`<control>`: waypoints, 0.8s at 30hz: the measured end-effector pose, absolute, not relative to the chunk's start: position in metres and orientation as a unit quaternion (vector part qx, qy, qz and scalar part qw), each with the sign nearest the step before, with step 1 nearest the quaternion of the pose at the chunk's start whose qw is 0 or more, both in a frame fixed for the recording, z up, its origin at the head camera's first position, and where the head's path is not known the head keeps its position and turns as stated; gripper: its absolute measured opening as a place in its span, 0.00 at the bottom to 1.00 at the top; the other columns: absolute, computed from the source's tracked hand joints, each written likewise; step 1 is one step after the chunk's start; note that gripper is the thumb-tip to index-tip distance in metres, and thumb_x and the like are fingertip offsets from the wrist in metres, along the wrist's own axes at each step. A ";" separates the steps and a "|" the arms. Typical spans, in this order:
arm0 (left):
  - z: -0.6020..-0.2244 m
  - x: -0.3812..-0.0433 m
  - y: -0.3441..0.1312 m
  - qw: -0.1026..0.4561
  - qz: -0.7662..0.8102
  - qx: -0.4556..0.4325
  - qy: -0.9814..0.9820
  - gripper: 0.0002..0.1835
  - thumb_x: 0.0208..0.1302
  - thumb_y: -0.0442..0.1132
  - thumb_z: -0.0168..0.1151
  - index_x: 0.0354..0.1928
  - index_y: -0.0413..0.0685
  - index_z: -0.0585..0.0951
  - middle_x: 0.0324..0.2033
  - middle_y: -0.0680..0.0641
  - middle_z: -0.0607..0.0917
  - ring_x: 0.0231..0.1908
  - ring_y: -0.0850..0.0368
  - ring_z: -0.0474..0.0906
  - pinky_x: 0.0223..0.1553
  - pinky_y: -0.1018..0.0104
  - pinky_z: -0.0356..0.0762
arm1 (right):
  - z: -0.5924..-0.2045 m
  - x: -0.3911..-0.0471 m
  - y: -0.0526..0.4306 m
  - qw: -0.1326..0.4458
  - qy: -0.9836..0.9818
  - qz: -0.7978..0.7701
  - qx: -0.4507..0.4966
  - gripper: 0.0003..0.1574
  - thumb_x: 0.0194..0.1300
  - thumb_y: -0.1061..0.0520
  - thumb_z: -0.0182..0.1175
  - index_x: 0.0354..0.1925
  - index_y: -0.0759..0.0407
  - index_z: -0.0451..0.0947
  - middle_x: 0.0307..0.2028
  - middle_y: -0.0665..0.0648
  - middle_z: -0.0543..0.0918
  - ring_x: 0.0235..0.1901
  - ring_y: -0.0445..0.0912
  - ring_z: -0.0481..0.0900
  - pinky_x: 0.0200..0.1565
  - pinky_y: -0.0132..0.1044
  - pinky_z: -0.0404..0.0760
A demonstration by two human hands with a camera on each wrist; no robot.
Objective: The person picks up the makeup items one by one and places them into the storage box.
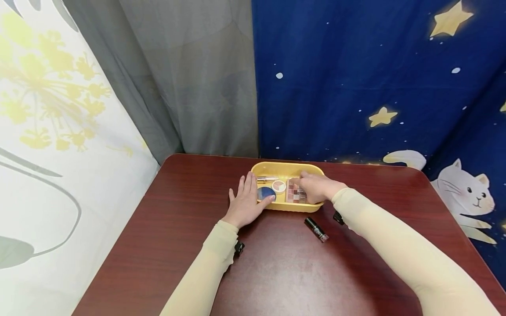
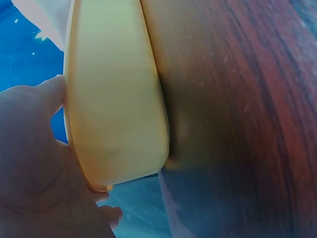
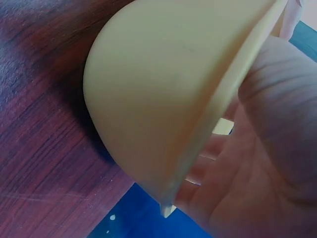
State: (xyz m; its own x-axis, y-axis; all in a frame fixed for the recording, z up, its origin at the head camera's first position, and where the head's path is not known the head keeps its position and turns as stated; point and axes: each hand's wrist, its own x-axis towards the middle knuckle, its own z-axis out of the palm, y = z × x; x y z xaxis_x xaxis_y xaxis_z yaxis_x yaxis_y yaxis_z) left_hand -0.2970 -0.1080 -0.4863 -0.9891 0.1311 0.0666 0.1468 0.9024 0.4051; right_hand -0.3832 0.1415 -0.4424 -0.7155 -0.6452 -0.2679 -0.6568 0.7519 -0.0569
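Observation:
A yellow oval tray (image 1: pixel 294 208) stands on the table and holds makeup. My left hand (image 1: pixel 246 206) rests against its left end with fingers straight, the thumb lying over the near rim. By that thumb is a round dark-blue compact (image 1: pixel 265 192); beside it sit a small round pan (image 1: pixel 278 186) with pink-toned sections and a slim shiny tube (image 1: pixel 267 179). My right hand (image 1: pixel 316 186) reaches over the right end, its fingers at an eyeshadow palette (image 1: pixel 293 193) and covering the palette's right part. I cannot tell whether these fingers pinch the palette.
A black lipstick tube (image 1: pixel 315 229) with a clear end lies on the dark red table (image 1: pixel 284 267), in front of the tray's right half. Behind the table's far edge hang a grey curtain (image 1: pixel 205 87) and a blue star-patterned one (image 1: pixel 340 79).

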 end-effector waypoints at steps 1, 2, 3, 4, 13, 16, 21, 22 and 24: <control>-0.486 -0.297 -0.108 0.017 -0.208 -0.072 -0.975 0.56 0.67 0.76 0.43 0.80 0.43 0.42 0.80 0.45 0.41 0.78 0.44 0.37 0.67 0.28 0.42 | -0.443 -0.383 0.141 0.138 0.925 0.021 -0.353 0.51 0.48 0.66 0.70 0.71 0.53 0.68 0.49 0.61 0.72 0.35 0.51 0.74 0.43 0.45 0.78; -0.487 -0.297 -0.108 0.017 -0.209 -0.072 -0.975 0.56 0.67 0.75 0.43 0.80 0.43 0.42 0.80 0.45 0.41 0.78 0.44 0.37 0.67 0.28 0.42 | -0.443 -0.382 0.141 0.141 0.924 0.021 -0.354 0.51 0.49 0.68 0.69 0.71 0.53 0.68 0.50 0.62 0.72 0.35 0.51 0.75 0.43 0.45 0.79; -0.487 -0.297 -0.107 0.017 -0.208 -0.073 -0.975 0.56 0.67 0.75 0.43 0.80 0.43 0.42 0.80 0.45 0.41 0.78 0.44 0.37 0.67 0.28 0.42 | -0.442 -0.381 0.140 0.145 0.924 0.020 -0.352 0.51 0.49 0.69 0.68 0.72 0.53 0.67 0.52 0.63 0.72 0.35 0.51 0.75 0.44 0.46 0.79; -0.487 -0.297 -0.107 0.016 -0.208 -0.073 -0.975 0.56 0.67 0.75 0.43 0.80 0.43 0.42 0.80 0.45 0.41 0.78 0.44 0.36 0.67 0.28 0.42 | -0.442 -0.381 0.140 0.148 0.924 0.020 -0.352 0.51 0.50 0.69 0.67 0.72 0.53 0.67 0.53 0.63 0.72 0.36 0.51 0.75 0.44 0.46 0.79; -0.487 -0.296 -0.108 0.015 -0.211 -0.069 -0.975 0.56 0.66 0.76 0.43 0.80 0.44 0.42 0.80 0.45 0.41 0.78 0.45 0.36 0.68 0.29 0.42 | -0.442 -0.379 0.139 0.163 0.925 0.006 -0.344 0.52 0.53 0.72 0.64 0.74 0.51 0.65 0.60 0.66 0.70 0.44 0.53 0.76 0.53 0.50 0.78; -0.487 -0.297 -0.108 0.015 -0.214 -0.069 -0.974 0.56 0.66 0.77 0.42 0.81 0.44 0.41 0.80 0.46 0.41 0.78 0.45 0.35 0.68 0.29 0.41 | -0.442 -0.380 0.141 0.160 0.923 0.000 -0.351 0.52 0.53 0.70 0.66 0.75 0.52 0.64 0.62 0.68 0.69 0.48 0.55 0.77 0.55 0.51 0.77; -0.487 -0.298 -0.108 0.012 -0.211 -0.067 -0.975 0.57 0.66 0.77 0.41 0.81 0.45 0.40 0.80 0.46 0.40 0.78 0.45 0.36 0.69 0.30 0.42 | -0.438 -0.381 0.145 0.147 0.919 -0.039 -0.364 0.51 0.52 0.63 0.72 0.73 0.58 0.65 0.62 0.67 0.70 0.54 0.57 0.76 0.58 0.52 0.75; -0.487 -0.298 -0.108 0.010 -0.210 -0.067 -0.975 0.57 0.66 0.77 0.41 0.80 0.45 0.39 0.80 0.46 0.39 0.78 0.45 0.36 0.69 0.30 0.41 | -0.436 -0.380 0.146 0.145 0.918 -0.049 -0.366 0.51 0.53 0.61 0.73 0.73 0.59 0.65 0.62 0.67 0.71 0.54 0.57 0.75 0.58 0.53 0.74; -0.487 -0.298 -0.108 0.010 -0.206 -0.067 -0.976 0.57 0.66 0.78 0.41 0.80 0.46 0.39 0.80 0.46 0.40 0.78 0.45 0.36 0.68 0.30 0.42 | -0.433 -0.379 0.149 0.141 0.920 -0.062 -0.361 0.50 0.55 0.55 0.74 0.73 0.59 0.66 0.63 0.66 0.71 0.57 0.57 0.74 0.60 0.54 0.73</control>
